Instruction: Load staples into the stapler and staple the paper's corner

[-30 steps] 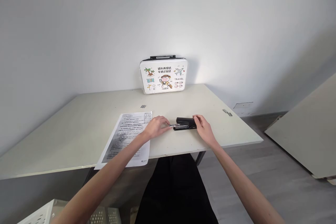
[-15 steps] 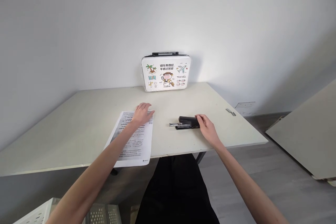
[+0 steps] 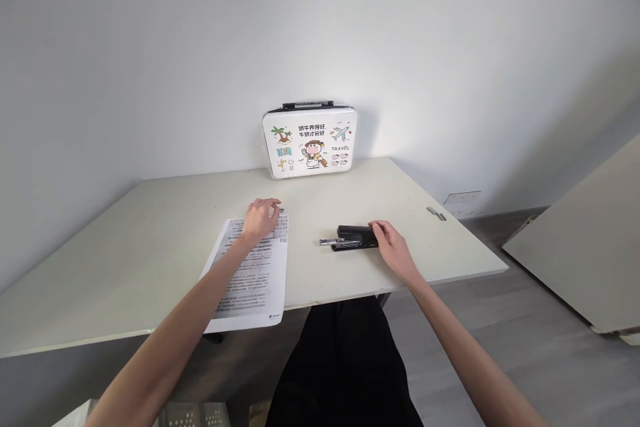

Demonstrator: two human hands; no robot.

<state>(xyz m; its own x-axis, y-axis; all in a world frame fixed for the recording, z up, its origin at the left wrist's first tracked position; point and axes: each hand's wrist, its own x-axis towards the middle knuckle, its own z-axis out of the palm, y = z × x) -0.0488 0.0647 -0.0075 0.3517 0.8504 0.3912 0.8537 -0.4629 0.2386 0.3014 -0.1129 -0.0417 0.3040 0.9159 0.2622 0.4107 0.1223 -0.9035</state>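
Take the black stapler as your landmark. It lies on the table with its long axis from left to right, and its metal tray sticks out to the left. Your right hand has its fingers closed on the rear end, at the stapler's right. Your left hand is to the left of the stapler and farther from your body, over the top part of the printed sheet. Its fingers are curled; just beside them is a small grey piece, and I cannot tell whether they grasp it. In my judgement, one relation matters most: from these left fingers, the tray's tip lies to the right and closer to your body.
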